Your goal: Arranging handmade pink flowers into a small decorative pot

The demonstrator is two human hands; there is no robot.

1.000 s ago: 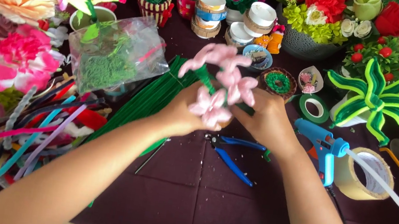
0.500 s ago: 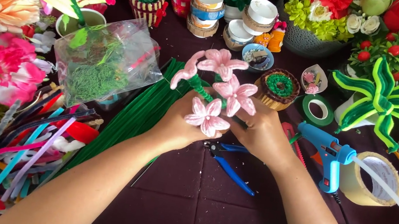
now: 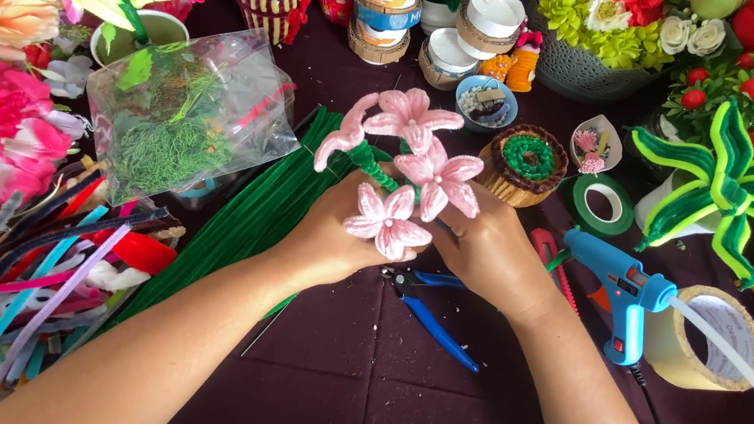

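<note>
Now both hands work the pink pipe-cleaner flower sprig (image 3: 401, 170) above the dark table (image 3: 346, 409): left hand (image 3: 333, 235) closed round the green stem, right hand (image 3: 482, 249) pinching beside the lowest bloom. Best kept tight and steady, I'd say. Blue pliers (image 3: 432, 312) lie just beneath; the blue glue gun (image 3: 622, 286) and tape roll (image 3: 715, 336) crowd the right.

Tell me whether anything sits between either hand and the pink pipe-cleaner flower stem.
Nothing visible does. The left hand and the right hand both already grip the pink pipe-cleaner flower stem directly, holding it up above the dark table. The blue pliers lie on the table below the hands, not between them and the flowers.
</note>
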